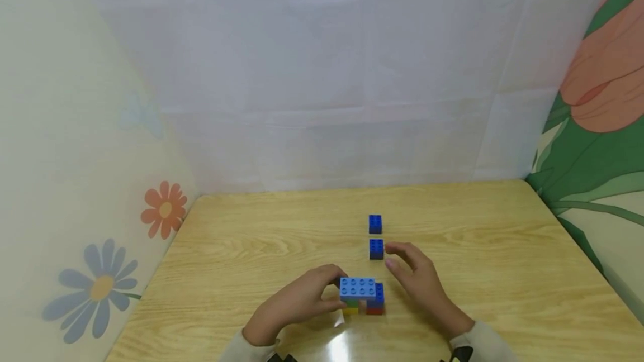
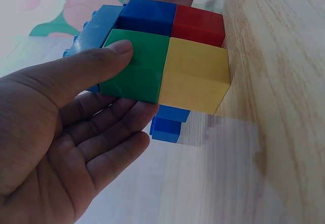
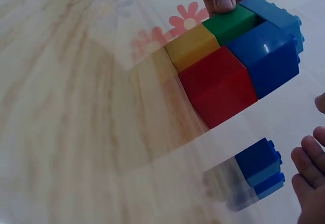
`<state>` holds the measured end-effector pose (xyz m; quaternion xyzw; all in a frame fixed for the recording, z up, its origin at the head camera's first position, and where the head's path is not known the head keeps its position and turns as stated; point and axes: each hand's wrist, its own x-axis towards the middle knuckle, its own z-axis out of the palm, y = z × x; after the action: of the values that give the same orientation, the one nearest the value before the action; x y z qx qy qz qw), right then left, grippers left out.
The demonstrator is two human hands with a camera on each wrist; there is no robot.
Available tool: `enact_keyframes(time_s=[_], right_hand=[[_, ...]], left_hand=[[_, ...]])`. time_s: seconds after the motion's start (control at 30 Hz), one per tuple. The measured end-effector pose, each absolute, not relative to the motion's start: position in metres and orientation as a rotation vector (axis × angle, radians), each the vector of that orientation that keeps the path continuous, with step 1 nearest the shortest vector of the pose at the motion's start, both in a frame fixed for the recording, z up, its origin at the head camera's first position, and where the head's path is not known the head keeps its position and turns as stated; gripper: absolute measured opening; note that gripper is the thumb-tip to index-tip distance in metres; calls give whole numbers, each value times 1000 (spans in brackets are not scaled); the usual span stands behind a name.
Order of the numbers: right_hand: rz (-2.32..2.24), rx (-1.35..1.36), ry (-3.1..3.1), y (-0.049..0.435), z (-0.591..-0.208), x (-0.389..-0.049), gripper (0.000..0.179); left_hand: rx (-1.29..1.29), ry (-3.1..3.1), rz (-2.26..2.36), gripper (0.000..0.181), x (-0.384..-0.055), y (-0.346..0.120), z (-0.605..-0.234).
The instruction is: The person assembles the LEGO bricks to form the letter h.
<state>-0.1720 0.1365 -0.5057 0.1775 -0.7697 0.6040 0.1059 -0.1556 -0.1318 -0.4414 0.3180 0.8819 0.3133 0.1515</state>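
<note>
A small structure of toy building bricks stands on the table. A yellow brick (image 2: 195, 76) is under a green brick (image 2: 144, 74), and beside them a red brick (image 3: 218, 87) is under a dark blue brick (image 3: 266, 59). Across the top lies a lighter blue brick (image 1: 358, 285), mostly over the green one. My left hand (image 1: 309, 299) pinches the green brick, thumb on one face and fingers on the far side. My right hand (image 1: 420, 279) is apart from the structure, fingers loosely bent with nothing held. Its fingertips are close to a loose blue brick (image 1: 376, 249).
Another loose blue brick (image 1: 375, 224) lies farther back, in line with the nearer one. The wood-grain table (image 1: 261, 228) meets a white sheet (image 1: 327, 144) at the back. Flower-patterned panels (image 1: 100, 289) flank both sides.
</note>
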Motion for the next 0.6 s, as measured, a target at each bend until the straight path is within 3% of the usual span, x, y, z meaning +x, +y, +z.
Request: enact_keyframes(time_s=[0.6], right_hand=[[1770, 402, -2394, 131, -519, -192, 53]], left_hand=[[907, 2515, 919, 34, -155, -132, -440]])
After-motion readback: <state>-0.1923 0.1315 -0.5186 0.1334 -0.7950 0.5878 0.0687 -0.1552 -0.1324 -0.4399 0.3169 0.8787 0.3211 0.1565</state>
